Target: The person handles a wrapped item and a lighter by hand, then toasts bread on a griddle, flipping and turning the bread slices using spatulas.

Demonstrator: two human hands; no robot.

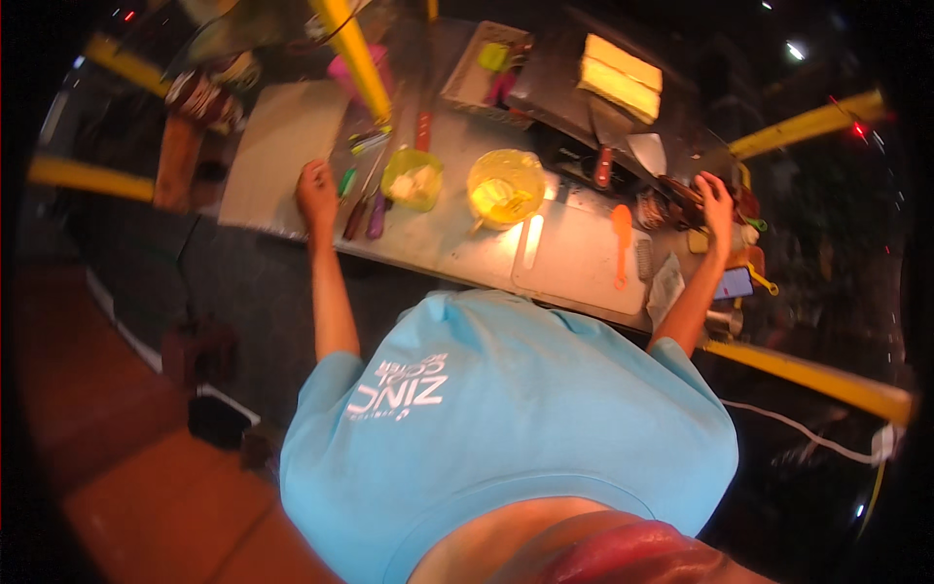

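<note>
My left hand (316,195) is at the near right edge of a flat beige board (282,146), its fingers curled; whatever may be in them is hidden. Close to it lie a knife with a purple handle (377,216) and a brown-handled tool (355,219). At the right end of the worktop, my right hand (716,202) has its fingers stretched and apart, beside a cluster of dark items I cannot make out. Between the hands stand a green bowl (401,190) with pale chunks and a yellow bowl (477,185) with yellow stuff inside.
On a dark griddle (545,92) lies a yellow slab of bread (621,80). Before it are a wooden-handled spatula (603,167) and a triangular scraper (647,153). An orange spoon (622,243) lies on a pale board (574,263). Yellow posts (355,58) frame the stall.
</note>
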